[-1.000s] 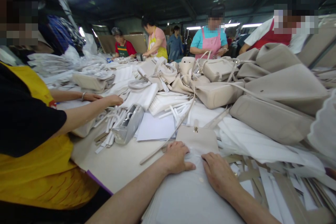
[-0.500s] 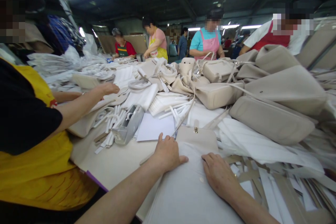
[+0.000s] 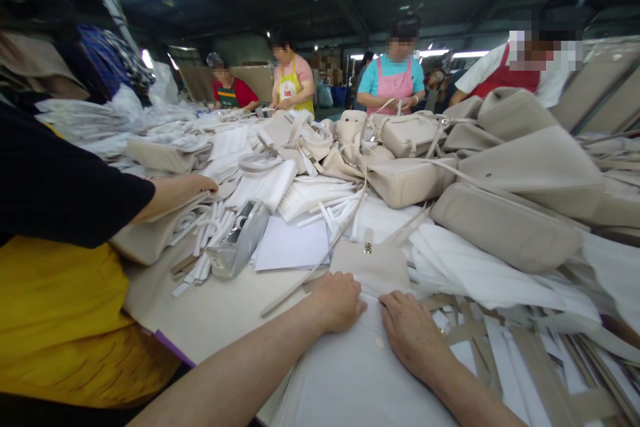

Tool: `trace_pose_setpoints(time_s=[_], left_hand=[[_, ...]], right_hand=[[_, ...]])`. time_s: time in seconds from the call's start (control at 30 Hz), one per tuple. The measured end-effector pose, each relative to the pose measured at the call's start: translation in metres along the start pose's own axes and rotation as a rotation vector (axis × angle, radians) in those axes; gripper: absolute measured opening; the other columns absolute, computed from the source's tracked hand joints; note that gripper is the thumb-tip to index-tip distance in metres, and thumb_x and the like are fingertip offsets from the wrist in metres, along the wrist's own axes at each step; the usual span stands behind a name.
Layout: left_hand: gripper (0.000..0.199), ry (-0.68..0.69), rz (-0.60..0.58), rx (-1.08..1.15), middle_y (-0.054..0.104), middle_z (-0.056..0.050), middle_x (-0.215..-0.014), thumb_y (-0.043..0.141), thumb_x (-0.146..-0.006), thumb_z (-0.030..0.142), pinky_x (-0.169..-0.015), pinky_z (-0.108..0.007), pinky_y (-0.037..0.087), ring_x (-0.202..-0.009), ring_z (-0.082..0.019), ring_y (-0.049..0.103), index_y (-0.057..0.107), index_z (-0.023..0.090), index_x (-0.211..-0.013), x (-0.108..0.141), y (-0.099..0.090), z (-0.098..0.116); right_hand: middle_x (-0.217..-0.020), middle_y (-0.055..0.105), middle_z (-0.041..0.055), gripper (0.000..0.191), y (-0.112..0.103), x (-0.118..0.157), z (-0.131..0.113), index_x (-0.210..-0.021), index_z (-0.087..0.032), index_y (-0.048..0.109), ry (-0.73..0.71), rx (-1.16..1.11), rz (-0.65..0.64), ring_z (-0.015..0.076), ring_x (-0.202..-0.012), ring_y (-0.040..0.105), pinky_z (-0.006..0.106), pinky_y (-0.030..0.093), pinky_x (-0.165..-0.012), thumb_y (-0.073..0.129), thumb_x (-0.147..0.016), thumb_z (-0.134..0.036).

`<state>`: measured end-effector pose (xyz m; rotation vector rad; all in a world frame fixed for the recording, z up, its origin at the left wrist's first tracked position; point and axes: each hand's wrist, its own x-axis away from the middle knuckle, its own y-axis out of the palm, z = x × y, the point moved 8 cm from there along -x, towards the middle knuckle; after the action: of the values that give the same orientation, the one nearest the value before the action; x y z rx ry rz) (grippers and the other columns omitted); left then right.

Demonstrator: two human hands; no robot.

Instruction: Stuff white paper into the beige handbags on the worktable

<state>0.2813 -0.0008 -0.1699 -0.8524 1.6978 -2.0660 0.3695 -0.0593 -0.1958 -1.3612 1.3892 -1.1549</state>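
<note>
A beige flap with a small gold clasp (image 3: 369, 260) lies in front of me, with white sheeting (image 3: 367, 373) over the part nearer to me. My left hand (image 3: 339, 300) rests on the sheeting's left side at the flap's lower edge, fingers curled together; whatever they hold is hidden. On the right side, my right hand (image 3: 413, 327) lies on the same sheeting with its fingers bent, touching it. A small pale round spot (image 3: 379, 343) shows on the sheeting between the hands. A thin beige strap (image 3: 300, 285) runs left of the flap.
A grey tape dispenser (image 3: 237, 240) and white paper (image 3: 291, 243) lie to the left. Beige bags (image 3: 510, 223) pile up at the right, above loose strips (image 3: 530, 373). A co-worker in a yellow apron (image 3: 60, 320) reaches in from the left; several people stand across the table.
My left hand has moved right and drawn its fingers in. My right hand has barely moved. The co-worker's arm at the left has shifted and now holds a beige piece.
</note>
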Motion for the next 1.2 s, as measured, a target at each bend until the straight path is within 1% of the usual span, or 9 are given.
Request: trace_pose_setpoints(time_s=[0.1,0.2,0.4,0.5,0.57,0.7,0.8,0.97,1.2], left_hand=[[0.045,-0.010,-0.057,0.030,0.062,-0.014,-0.108,0.040,-0.082,0.048,-0.085,-0.041,0.045,-0.100,-0.028,0.058,0.063,0.016,-0.103,0.002,-0.003,-0.006],[0.048,-0.023,-0.138,0.048,0.063,-0.014,-0.108,0.046,-0.076,0.052,-0.082,-0.041,0.047,-0.099,-0.030,0.059,0.065,0.018,-0.102,-0.004,-0.005,-0.010],[0.062,-0.010,-0.251,0.114,0.067,-0.012,-0.104,0.054,-0.062,0.067,-0.079,-0.038,0.048,-0.092,-0.030,0.062,0.067,0.021,-0.101,-0.017,0.005,-0.022],[0.064,0.018,-0.267,0.149,0.065,-0.008,-0.109,0.054,-0.061,0.069,-0.080,-0.033,0.048,-0.095,-0.026,0.062,0.065,0.025,-0.106,-0.018,0.010,-0.027],[0.065,0.020,-0.271,0.151,0.064,-0.008,-0.111,0.053,-0.061,0.070,-0.082,-0.033,0.047,-0.097,-0.025,0.061,0.064,0.025,-0.108,-0.018,0.012,-0.028],[0.069,0.022,-0.299,0.116,0.063,-0.013,-0.112,0.053,-0.060,0.072,-0.087,-0.044,0.043,-0.100,-0.032,0.059,0.064,0.023,-0.107,-0.018,0.011,-0.026],[0.072,0.023,-0.341,0.091,0.065,-0.016,-0.107,0.053,-0.059,0.073,-0.089,-0.048,0.041,-0.099,-0.033,0.059,0.064,0.020,-0.106,-0.019,0.008,-0.024],[0.071,0.020,-0.415,0.094,0.066,-0.014,-0.106,0.057,-0.057,0.072,-0.088,-0.044,0.042,-0.099,-0.031,0.059,0.064,0.020,-0.105,-0.020,0.008,-0.025],[0.072,0.029,-0.495,0.150,0.068,-0.011,-0.102,0.058,-0.053,0.073,-0.078,-0.035,0.048,-0.091,-0.028,0.061,0.065,0.019,-0.099,-0.022,0.017,-0.029]], right_hand=[[-0.098,0.059,0.0077,0.031,0.001,-0.001,0.000,-0.103,-0.019,0.060,0.000,-0.002,-0.017,0.0242,-0.097,0.051,0.038,0.035,-0.083,0.031,-0.091,-0.022],[-0.098,0.059,0.0079,0.031,0.001,-0.002,0.001,-0.103,-0.020,0.060,0.008,0.003,-0.037,0.0239,-0.097,0.051,0.037,0.036,-0.083,0.032,-0.091,-0.023],[-0.099,0.059,0.0084,0.031,-0.001,-0.005,0.003,-0.105,-0.020,0.060,0.009,-0.015,-0.077,0.0241,-0.098,0.051,0.037,0.036,-0.084,0.033,-0.089,-0.023],[-0.098,0.059,0.0089,0.032,0.000,-0.006,0.003,-0.104,-0.019,0.060,0.004,-0.036,-0.082,0.0250,-0.098,0.051,0.038,0.036,-0.084,0.033,-0.088,-0.023],[-0.098,0.058,0.0092,0.032,0.000,-0.007,0.004,-0.103,-0.019,0.060,0.003,-0.040,-0.079,0.0251,-0.099,0.051,0.038,0.036,-0.084,0.032,-0.088,-0.023],[-0.099,0.058,0.0097,0.032,-0.001,-0.008,0.004,-0.103,-0.019,0.060,0.000,-0.041,-0.109,0.0243,-0.098,0.051,0.036,0.035,-0.085,0.033,-0.087,-0.025],[-0.097,0.059,0.0102,0.031,-0.003,-0.009,0.007,-0.099,-0.018,0.061,0.018,-0.062,-0.160,0.0234,-0.095,0.053,0.035,0.035,-0.084,0.035,-0.086,-0.026],[-0.093,0.063,0.0098,0.025,-0.005,-0.017,0.013,-0.090,-0.017,0.062,0.035,-0.105,-0.225,0.0219,-0.089,0.056,0.032,0.037,-0.077,0.040,-0.080,-0.025],[-0.086,0.066,0.0073,0.019,-0.002,-0.026,0.015,-0.080,-0.019,0.060,0.067,-0.147,-0.301,0.0207,-0.078,0.057,0.029,0.034,-0.065,0.043,-0.073,-0.024]])
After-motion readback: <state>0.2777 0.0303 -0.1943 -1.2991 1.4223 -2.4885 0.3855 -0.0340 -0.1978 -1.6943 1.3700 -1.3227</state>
